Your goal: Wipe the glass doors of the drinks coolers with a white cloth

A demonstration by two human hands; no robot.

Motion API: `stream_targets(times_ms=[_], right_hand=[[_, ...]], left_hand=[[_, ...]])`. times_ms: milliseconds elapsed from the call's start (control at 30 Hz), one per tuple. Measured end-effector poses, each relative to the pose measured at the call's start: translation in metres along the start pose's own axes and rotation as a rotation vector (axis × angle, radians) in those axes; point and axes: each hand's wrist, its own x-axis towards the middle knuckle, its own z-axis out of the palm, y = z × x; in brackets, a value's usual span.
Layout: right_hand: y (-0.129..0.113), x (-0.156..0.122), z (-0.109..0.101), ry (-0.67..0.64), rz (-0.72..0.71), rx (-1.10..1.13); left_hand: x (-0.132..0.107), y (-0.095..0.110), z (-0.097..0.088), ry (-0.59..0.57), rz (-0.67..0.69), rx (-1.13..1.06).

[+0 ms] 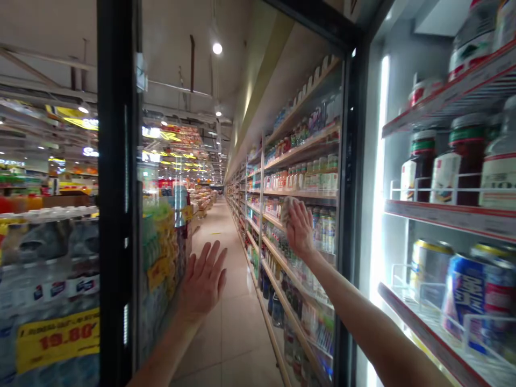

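A glass door (237,236) in a black frame (116,193) stands swung out in front of me. Through its pane I see an aisle and long shelves. My right hand (299,228) presses a light, crumpled cloth (287,209) flat to the glass, right of the pane's middle. Lower and to the left, my left hand (205,282) is raised, palm forward, fingers stretched out, with nothing in it. Whether its palm touches the glass I cannot tell.
At the right, the lit fridge shelves (447,215) hold bottles, jars and cans (463,301) behind low wire rails. Packs of water bottles (48,290) with a yellow price sign (58,338) stand at the left, outside the door's edge.
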Motion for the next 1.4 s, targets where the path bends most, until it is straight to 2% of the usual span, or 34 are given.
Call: stream_targets(times_ms=[33,67,100,200,233,267,300,400,467,500,633,667,733,833,867,900,1000,1033,1067,1167,1200,1233,1267,1367,1400], right_hand=[[-0.003,0.002,0.000,-0.050,-0.095,0.009],[-0.002,0.006,0.000,-0.061,-0.113,0.006],[0.002,0.011,-0.001,-0.028,-0.049,-0.006],[0.020,0.033,-0.001,0.207,0.378,-0.041],[0.022,0.039,-0.001,0.258,0.469,-0.041],[0.020,0.044,0.000,0.270,0.488,-0.037],[0.014,0.047,0.001,0.242,0.432,-0.031],[-0.013,0.045,0.004,0.034,0.014,-0.020],[-0.028,0.042,0.006,-0.027,-0.168,-0.027],[-0.032,0.042,0.007,-0.017,-0.169,-0.037],[-0.042,0.049,0.009,0.084,0.105,-0.069],[-0.045,0.050,0.010,0.089,0.132,-0.064],[-0.051,0.049,0.009,0.070,0.069,-0.041],[-0.042,0.049,0.005,-0.024,-0.095,0.014],[-0.034,0.051,0.004,-0.022,-0.057,0.027],[-0.025,0.055,0.002,0.014,0.050,0.034],[-0.007,0.070,0.000,0.207,0.487,0.025],[-0.009,0.072,0.000,0.234,0.526,0.020],[-0.015,0.072,0.001,0.218,0.470,0.020],[-0.044,0.064,0.005,0.029,-0.031,0.041],[-0.051,0.062,0.007,-0.009,-0.150,0.044],[-0.053,0.061,0.009,-0.014,-0.183,0.040],[-0.051,0.063,0.010,0.016,-0.121,0.032],[-0.030,0.077,0.010,0.210,0.374,0.002],[-0.024,0.081,0.009,0.251,0.500,-0.007]], left_hand=[[0.000,-0.001,0.000,-0.003,0.009,0.009],[0.000,-0.002,0.001,-0.007,0.016,0.016],[0.000,-0.002,0.001,-0.012,0.015,0.019],[0.000,-0.001,0.001,-0.014,-0.011,0.010],[0.000,0.000,0.001,-0.013,-0.017,0.007],[0.000,0.001,0.001,-0.010,-0.025,0.004],[-0.001,0.002,0.000,-0.007,-0.029,0.003],[-0.003,0.005,-0.003,0.005,-0.029,-0.010],[0.003,0.006,-0.007,0.005,-0.043,-0.030],[0.010,0.006,-0.008,-0.004,-0.059,-0.041],[0.063,0.004,-0.007,-0.023,-0.136,-0.018],[0.078,0.003,-0.004,-0.018,-0.135,0.002],[0.102,0.001,0.004,-0.005,-0.119,0.033],[0.115,-0.001,0.014,0.025,-0.107,0.068],[0.115,0.000,0.015,0.034,-0.106,0.080],[0.114,0.000,0.015,0.039,-0.104,0.090],[0.109,0.002,0.012,0.057,-0.097,0.110],[0.109,0.002,0.011,0.064,-0.091,0.111],[0.108,0.002,0.010,0.070,-0.084,0.109],[0.108,0.001,0.007,0.079,-0.060,0.091],[0.108,0.000,0.007,0.083,-0.056,0.086],[0.108,0.000,0.007,0.088,-0.052,0.084],[0.108,-0.001,0.007,0.095,-0.049,0.083],[0.107,-0.001,0.008,0.111,-0.038,0.079],[0.107,-0.001,0.008,0.113,-0.039,0.075]])
